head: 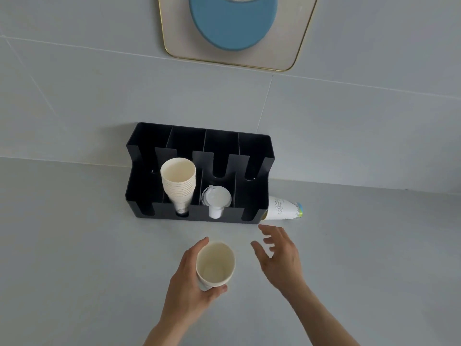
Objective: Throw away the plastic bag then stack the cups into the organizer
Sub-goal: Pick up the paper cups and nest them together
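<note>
My left hand (pixel 189 283) grips a cream paper cup (pixel 215 264) upright, its mouth facing me, just in front of the black organizer (pixel 254 151). My right hand (pixel 280 255) hovers to the cup's right, fingers spread and holding nothing. The organizer stands against the wall and has several slots. A stack of nested paper cups (pixel 178 182) leans in its second slot from the left. Clear plastic lids (pixel 216 198) fill the slot beside it. Another stack of printed cups (pixel 284 208) lies on its side on the counter, right of the organizer. No plastic bag is in view.
The grey counter (pixel 74 245) runs out to the left and right of my hands. The tiled wall (pixel 349 133) rises right behind the organizer. A gold-rimmed mirror (pixel 296 56) hangs above and shows a blue cap brim.
</note>
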The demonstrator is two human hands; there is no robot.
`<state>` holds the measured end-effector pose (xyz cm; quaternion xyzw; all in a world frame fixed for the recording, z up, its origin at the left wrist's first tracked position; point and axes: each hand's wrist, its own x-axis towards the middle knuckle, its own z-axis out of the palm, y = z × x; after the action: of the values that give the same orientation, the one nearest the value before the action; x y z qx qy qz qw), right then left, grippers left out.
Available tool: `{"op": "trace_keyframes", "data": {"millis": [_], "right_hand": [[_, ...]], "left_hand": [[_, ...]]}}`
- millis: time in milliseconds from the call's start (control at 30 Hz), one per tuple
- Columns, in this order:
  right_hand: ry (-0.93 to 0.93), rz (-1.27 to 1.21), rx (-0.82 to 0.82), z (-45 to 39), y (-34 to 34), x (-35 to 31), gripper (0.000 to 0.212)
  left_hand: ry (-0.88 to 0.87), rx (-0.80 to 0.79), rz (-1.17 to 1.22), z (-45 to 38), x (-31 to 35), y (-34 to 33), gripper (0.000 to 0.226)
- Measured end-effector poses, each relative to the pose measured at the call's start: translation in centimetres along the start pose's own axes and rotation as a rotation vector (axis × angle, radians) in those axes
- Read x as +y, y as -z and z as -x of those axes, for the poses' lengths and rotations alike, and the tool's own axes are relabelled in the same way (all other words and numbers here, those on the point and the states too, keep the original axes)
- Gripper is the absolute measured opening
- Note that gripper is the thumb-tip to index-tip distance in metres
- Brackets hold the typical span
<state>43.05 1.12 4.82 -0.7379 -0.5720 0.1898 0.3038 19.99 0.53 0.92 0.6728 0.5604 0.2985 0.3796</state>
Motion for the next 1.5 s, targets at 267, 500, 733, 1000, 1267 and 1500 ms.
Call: {"op": "trace_keyframes", "data": {"millis": [267,500,733,1000,1267,1500], "right_hand": [[-0.051,0.391,-0.088,-9.8,3.2,8.6,0.06],[0.1,0.53,-0.235,-14.4,1.1,11.7,0.093],[0.108,0.646,-0.178,-13.4,1.1,12.2,0.08],[-0.104,0.023,-0.097,-7.2,4.4,10.3,0.075],[-0.043,-0.685,-0.107,0.2,8.3,0.9,0.064],[0.051,-0.49,-0.159,3.6,4.3,-3.1,0.074]], "left_hand": [[-0.027,0.008,0.001,-2.1,3.0,-5.1,0.107],[0.057,0.048,-0.026,-2.9,3.7,-6.6,0.116],[0.116,0.06,-0.041,-1.9,3.9,-6.8,0.119],[0.1,0.084,-0.044,-1.7,4.3,-6.4,0.11],[0.087,0.024,-0.03,-1.0,4.0,-4.9,0.109],[0.086,-0.031,-0.04,0.1,3.3,-3.2,0.107]]}}
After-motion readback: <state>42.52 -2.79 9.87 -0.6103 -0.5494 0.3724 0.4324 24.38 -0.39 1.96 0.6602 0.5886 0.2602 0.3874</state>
